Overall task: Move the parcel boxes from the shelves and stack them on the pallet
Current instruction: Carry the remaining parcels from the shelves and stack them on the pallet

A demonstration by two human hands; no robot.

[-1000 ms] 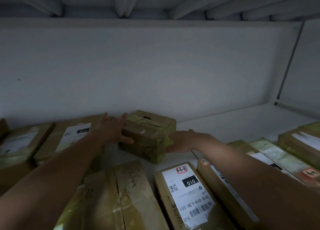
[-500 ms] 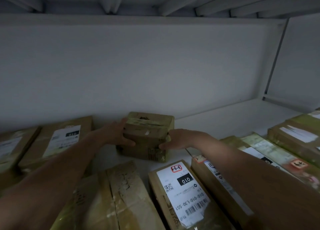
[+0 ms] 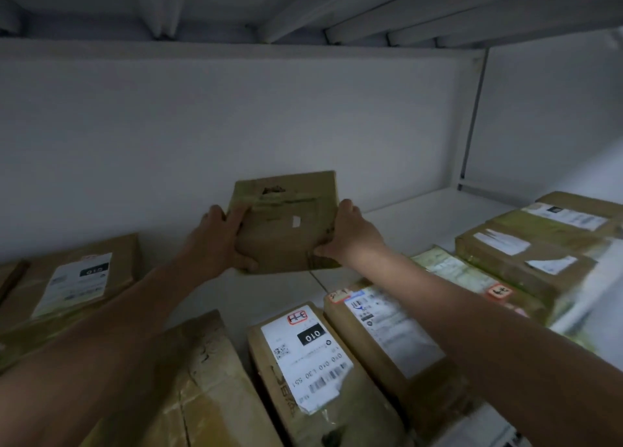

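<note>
A person holds a small taped parcel box tilted toward the camera, apparently lifted just off the white shelf near its back wall, beyond other labelled parcels lying flat. The left grip clasps the box's left side and the right grip its right, thumbs on the near face. The box looks light and fairly stiff, though its top is torn and the tape may be slick. Opposite sides, low down, seem the surest hold.
</note>
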